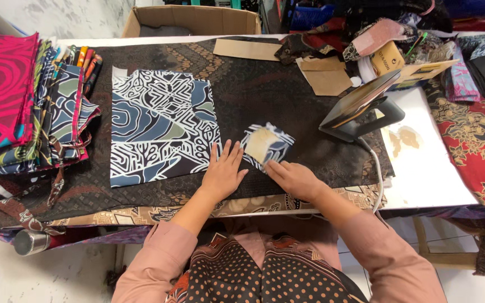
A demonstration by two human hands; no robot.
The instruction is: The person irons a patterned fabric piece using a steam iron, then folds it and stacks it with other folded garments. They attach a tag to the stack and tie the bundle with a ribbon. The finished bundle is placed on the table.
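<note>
Pressing flat — hands (259, 173), small fabric piece (267, 144)

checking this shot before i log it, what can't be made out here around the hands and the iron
Head view only:
- Small fabric piece: its lower corner is under the right hand.
- Left hand: lies flat, hiding the dark cloth beneath.
- Iron: its soleplate is mostly hidden by a card leaning on it.
- Cardboard box: top cut off by the frame edge; contents unseen.
</note>
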